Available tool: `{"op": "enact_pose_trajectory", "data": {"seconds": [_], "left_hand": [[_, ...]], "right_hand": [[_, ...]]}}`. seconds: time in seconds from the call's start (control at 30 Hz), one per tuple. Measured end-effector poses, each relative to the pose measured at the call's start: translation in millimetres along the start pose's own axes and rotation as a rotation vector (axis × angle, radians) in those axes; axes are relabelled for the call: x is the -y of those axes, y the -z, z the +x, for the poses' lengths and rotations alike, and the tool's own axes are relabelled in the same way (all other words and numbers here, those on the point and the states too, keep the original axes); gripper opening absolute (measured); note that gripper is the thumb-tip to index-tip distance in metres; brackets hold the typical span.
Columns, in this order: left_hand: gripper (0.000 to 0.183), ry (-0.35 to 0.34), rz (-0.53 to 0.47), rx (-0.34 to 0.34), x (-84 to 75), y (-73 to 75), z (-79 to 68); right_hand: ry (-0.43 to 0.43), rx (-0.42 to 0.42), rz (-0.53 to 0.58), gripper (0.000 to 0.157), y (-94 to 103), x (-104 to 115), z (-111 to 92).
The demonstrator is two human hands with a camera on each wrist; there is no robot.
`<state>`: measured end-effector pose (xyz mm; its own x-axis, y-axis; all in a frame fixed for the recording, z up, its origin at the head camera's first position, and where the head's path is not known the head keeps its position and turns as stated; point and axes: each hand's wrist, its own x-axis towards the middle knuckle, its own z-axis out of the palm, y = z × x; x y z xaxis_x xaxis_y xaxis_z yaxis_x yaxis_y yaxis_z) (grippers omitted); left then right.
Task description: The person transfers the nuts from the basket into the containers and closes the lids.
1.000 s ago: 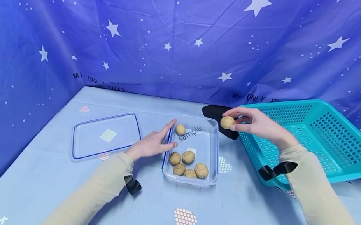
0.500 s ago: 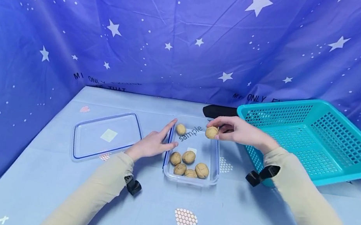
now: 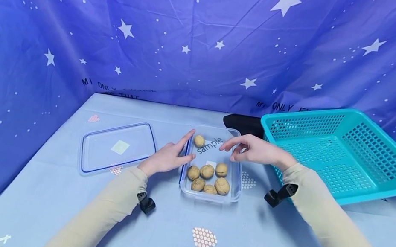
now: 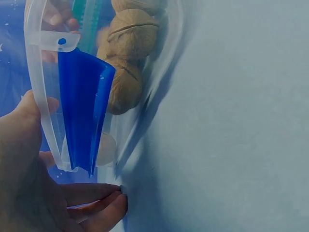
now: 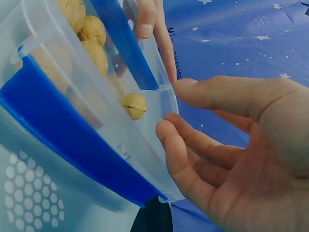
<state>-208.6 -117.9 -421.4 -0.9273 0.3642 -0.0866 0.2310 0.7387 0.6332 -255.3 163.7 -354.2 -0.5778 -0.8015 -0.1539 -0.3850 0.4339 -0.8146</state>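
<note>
Nearest the person, the worktop [image 3: 182, 224] carries a clear plastic container [image 3: 208, 194] just forward of its middle. Six walnuts [image 3: 207, 171] lie clustered at the container's near end and a seventh walnut [image 3: 199, 141] sits alone at its far left corner, by the word "sample" printed on the base.

The step in hand looks like filling the container with walnuts, at the point where the right hand [image 3: 256, 151] has nothing in it and hovers over the container's far right part. Its fingers are relaxed and slightly spread, palm down, and the right-wrist view shows the fingertips [image 5: 166, 130] just beside the rim without gripping it. The next move would seem to call for drawing that hand back out of the container, clear of the rim and of the nuts lying below.

The left hand [image 3: 167, 157] lies flat on the worktop against the container's left wall, fingers straight and pointing away from the person, thumb near the blue clip [image 4: 82, 111]; it braces rather than grips. Both forearms in beige sleeves angle in from the near edge.

Left of that hand lies the lid [image 3: 117, 149], flat. Farther off, at the right edge, a teal basket [image 3: 343, 164] sits tilted, with a black object [image 3: 244, 124] beside it near the far edge.
</note>
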Motion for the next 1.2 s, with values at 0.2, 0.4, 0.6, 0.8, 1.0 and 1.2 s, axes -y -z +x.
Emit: {"op": "enact_pose_trajectory", "data": {"seconds": [0.2,0.4,0.6,0.8,1.0,1.2], "left_hand": [[0.077,-0.022,0.012,-0.005,4.0,0.8,-1.2],[0.068,-0.071,-0.079,-0.057,14.8,6.4,-6.4],[0.064,-0.105,-0.144,-0.193,36.0,23.9,-18.7],[0.062,-0.097,-0.176,-0.268,57.4,46.1,-31.8],[0.058,-0.024,-0.115,-0.346,88.5,66.6,-54.0],[0.062,0.069,-0.026,-0.377,109.3,84.0,-86.7]], "right_hand": [[-0.014,-0.030,-0.036,0.035,0.1,2,2],[-0.011,-0.025,-0.051,0.036,1.9,3,5],[0.008,-0.036,-0.047,0.038,4.8,10,15],[0.011,-0.037,-0.027,0.038,2.9,14,25],[0.022,-0.022,-0.024,0.041,-3.0,20,37],[0.038,-0.091,-0.016,0.035,-12.1,18,53]]}}
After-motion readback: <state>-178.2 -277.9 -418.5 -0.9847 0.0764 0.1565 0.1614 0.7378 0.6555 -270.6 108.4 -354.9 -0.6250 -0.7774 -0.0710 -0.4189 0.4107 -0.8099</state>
